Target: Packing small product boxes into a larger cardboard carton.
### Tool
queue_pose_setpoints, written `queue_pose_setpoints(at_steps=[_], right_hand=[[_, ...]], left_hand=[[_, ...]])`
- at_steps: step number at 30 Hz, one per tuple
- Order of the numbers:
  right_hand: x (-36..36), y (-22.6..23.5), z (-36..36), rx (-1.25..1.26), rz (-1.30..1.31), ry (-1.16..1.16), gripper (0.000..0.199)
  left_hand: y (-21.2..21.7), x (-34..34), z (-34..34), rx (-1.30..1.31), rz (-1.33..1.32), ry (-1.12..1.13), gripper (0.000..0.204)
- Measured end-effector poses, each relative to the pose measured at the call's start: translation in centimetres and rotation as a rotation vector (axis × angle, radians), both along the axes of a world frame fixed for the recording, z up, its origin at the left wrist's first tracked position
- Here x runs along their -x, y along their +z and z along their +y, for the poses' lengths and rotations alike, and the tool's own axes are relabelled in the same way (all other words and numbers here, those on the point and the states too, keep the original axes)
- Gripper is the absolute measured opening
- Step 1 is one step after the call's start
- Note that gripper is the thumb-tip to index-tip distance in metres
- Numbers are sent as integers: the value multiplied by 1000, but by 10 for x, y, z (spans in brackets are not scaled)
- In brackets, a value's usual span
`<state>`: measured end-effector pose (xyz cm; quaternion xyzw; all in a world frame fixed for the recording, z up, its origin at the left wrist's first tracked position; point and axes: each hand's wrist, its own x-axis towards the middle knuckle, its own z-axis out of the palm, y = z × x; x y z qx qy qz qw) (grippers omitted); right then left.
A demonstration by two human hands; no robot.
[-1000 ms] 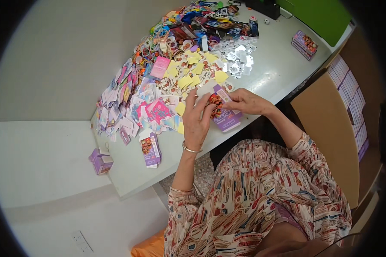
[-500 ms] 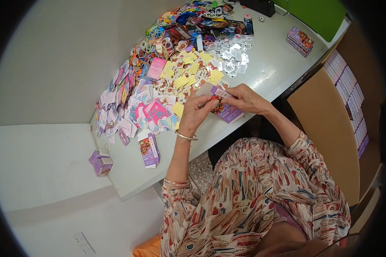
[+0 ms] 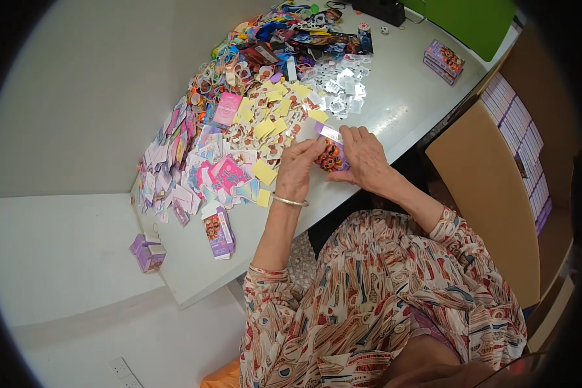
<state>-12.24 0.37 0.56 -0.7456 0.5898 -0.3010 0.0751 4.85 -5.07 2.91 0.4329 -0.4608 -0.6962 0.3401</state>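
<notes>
Between both hands, over the near table edge, is a small purple printed carton [image 3: 330, 156] with a colourful picture on its face and a pale end flap sticking out at the top. My left hand [image 3: 296, 169], with a bangle at its wrist, pinches the carton's left side between thumb and fingers. Around its right side wraps my right hand [image 3: 368, 160], thumb along the lower edge. Just beyond lie scattered yellow slips [image 3: 264, 128] and small printed cards. Left of my left forearm, another purple carton [image 3: 218, 233] rests on the table with its top flap raised.
A heap of small toys [image 3: 239, 64] runs along the wall, with pink cards [image 3: 226, 174] nearer me. White packets [image 3: 346, 87] lie beyond my hands. Stacked cartons [image 3: 443, 61] stand far right. A large cardboard box [image 3: 485, 200] of cartons is at my right; purple cartons [image 3: 149, 253] sit left.
My right hand has shifted from pinching the carton's top to wrapping round its right side. The carton now stands more upright between my hands. The whole view has shifted slightly.
</notes>
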Motion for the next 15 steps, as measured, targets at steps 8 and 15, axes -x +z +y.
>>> queue_pose_setpoints(at_steps=[8,15], right_hand=[[19,5,-6,-491,-591,236,52],[38,-15,-10,-669,-1000,246,47]], left_hand=[[6,2,11,39,-28,-27,31],[-1,-3,26,275,-28,129,48]])
